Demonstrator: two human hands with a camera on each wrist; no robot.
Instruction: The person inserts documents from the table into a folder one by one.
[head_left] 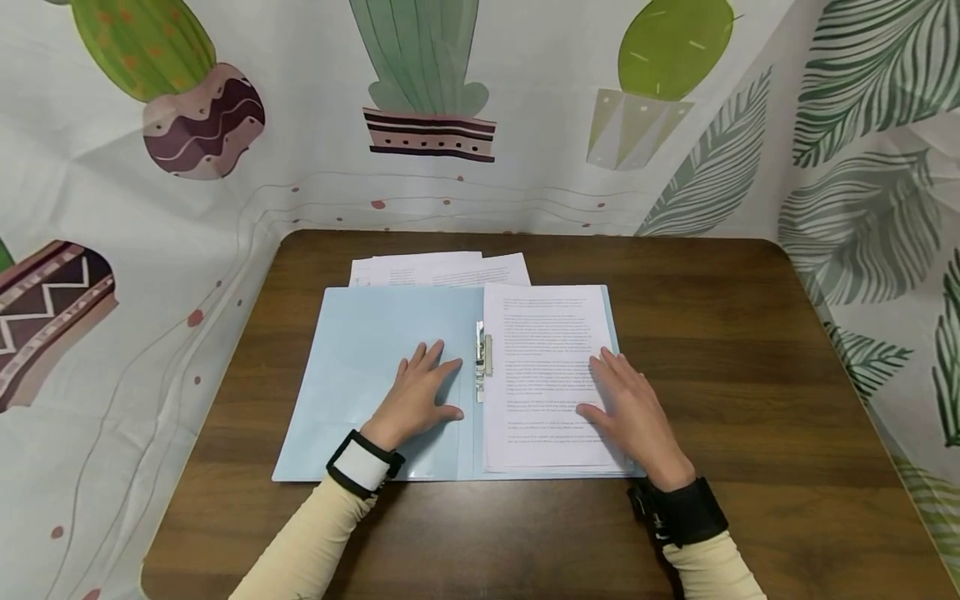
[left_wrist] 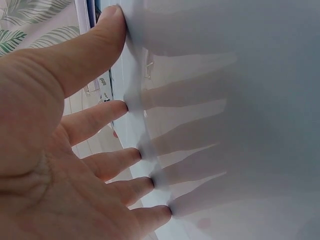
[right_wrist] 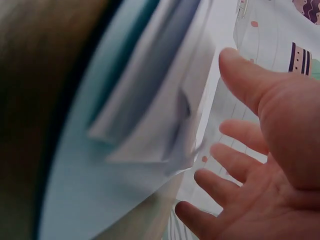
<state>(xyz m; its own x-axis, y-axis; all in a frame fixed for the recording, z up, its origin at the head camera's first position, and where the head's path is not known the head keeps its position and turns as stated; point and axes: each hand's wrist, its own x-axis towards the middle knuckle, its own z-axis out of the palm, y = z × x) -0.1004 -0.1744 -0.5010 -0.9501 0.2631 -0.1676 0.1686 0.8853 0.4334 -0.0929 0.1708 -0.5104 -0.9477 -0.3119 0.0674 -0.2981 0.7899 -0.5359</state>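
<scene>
A light blue folder point(head_left: 375, 342) lies opened flat on the table, with a stack of printed pages point(head_left: 547, 358) on its right half. At the folder's spine is a metal clip point(head_left: 481, 362) along the pages' left edge. My left hand point(head_left: 420, 392) has its fingers spread on the bare left cover; in the left wrist view the fingertips of that hand point(left_wrist: 85, 145) touch the glossy cover point(left_wrist: 265, 130). Over the right edge of the pages is my right hand point(head_left: 633, 408), fingers extended. In the right wrist view it is beside the page corners point(right_wrist: 150, 135); contact is hard to tell.
More printed sheets point(head_left: 442, 268) stick out from behind the folder's top edge. The brown wooden table point(head_left: 750, 375) extends on both sides of the folder. A cloth with cactus and leaf prints point(head_left: 547, 67) hangs behind it.
</scene>
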